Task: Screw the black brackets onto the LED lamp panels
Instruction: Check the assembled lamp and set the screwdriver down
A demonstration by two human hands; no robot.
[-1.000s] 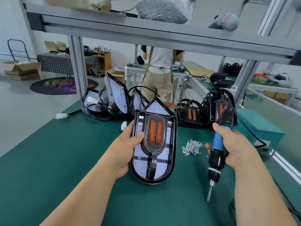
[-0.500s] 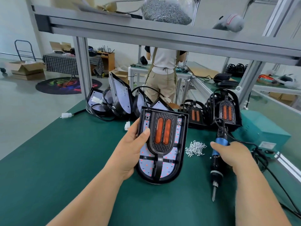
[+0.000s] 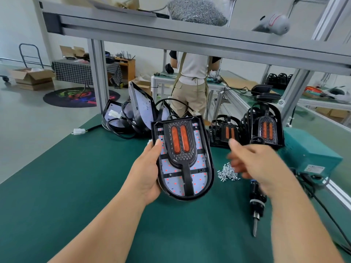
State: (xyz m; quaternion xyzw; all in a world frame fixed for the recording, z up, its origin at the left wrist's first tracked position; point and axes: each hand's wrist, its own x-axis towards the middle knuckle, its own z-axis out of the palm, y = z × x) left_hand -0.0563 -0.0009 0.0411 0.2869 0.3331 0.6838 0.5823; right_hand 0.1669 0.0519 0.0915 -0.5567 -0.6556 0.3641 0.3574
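Observation:
My left hand (image 3: 147, 173) grips the left edge of an LED lamp panel (image 3: 199, 177), lifted and tilted above the green table. A black bracket (image 3: 181, 147) with two orange strips lies on the panel's face. My right hand (image 3: 254, 164) hovers blurred to the right of the panel, fingers loosely spread and holding nothing. The electric screwdriver (image 3: 256, 204) lies on the table below that hand, tip pointing toward me. A small heap of screws (image 3: 227, 172) sits between panel and screwdriver.
Bare panels with cables (image 3: 133, 114) are piled at the table's back left. Panels with brackets (image 3: 266, 130) stand at the back right beside a teal box (image 3: 311, 156). A person (image 3: 191, 82) works at another bench behind. A metal shelf beam (image 3: 190, 40) spans overhead.
My right hand has put the screwdriver down on the table, let go of it and moved left toward the panel. My left hand has lifted the panel higher.

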